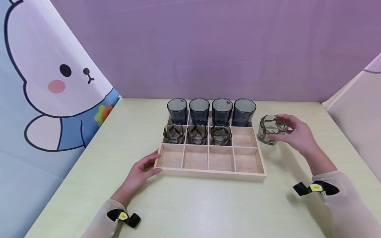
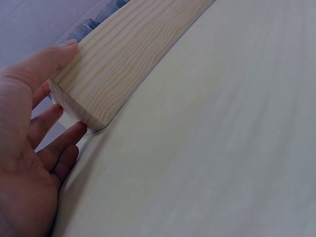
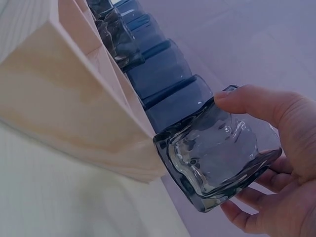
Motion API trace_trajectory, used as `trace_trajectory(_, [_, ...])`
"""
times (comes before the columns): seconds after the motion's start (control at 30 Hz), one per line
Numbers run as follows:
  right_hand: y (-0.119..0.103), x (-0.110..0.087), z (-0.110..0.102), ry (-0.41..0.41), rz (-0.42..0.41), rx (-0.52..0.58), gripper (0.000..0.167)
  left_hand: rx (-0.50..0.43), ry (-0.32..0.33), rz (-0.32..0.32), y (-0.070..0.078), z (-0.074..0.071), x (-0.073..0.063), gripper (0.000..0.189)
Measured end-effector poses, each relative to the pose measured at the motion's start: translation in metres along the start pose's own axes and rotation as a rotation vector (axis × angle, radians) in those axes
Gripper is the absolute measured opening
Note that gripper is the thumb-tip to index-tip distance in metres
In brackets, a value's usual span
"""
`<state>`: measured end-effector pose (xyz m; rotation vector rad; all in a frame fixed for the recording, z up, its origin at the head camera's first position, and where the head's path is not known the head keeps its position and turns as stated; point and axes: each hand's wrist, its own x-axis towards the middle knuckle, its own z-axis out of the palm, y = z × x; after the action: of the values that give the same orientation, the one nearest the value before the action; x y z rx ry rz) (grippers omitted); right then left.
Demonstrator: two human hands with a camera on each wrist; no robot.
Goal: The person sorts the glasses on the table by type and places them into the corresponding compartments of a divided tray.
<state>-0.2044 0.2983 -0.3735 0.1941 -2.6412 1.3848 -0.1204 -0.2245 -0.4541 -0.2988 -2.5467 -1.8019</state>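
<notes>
My right hand [image 1: 299, 134] holds a clear grey wavy glass [image 3: 217, 148] between thumb and fingers, to the right of a wooden compartment tray [image 1: 208, 172] and apart from the table. My left hand [image 1: 138, 172] grips the tray's front left corner; in the left wrist view its thumb [image 2: 59, 57] lies on the front wall and its fingertips touch the side wall. Several tall blue-grey tumblers fill the back row, the rightmost tumbler [image 1: 244, 114] included. Three darker wavy glasses, one a wavy glass [image 1: 221, 135], stand in the middle row's left compartments.
The middle row's right compartment [image 1: 244, 137] and the front row compartments show bare wood. Around the tray lies the pale table [image 1: 208, 208]. A purple backdrop [image 1: 208, 49] rises behind it, with a cartoon-printed cloth [image 1: 44, 43] at left.
</notes>
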Motion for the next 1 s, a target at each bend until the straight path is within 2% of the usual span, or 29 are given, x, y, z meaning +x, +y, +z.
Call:
trace_trajectory(0.3, [-0.010,0.001,0.008,-0.033,-0.069,0.034,0.075,-0.001,0.003,0.002,-0.001,0.000,-0.001,0.048])
trace_trajectory(0.73, [-0.029,0.004,0.027,-0.125,-0.061,0.043,0.083,-0.001,0.006,0.019,0.000,0.000,-0.001,0.049])
trace_trajectory(1.0, [-0.035,0.007,0.041,-0.161,-0.084,0.061,0.082,-0.010,0.008,0.024,0.001,0.000,-0.001,0.049])
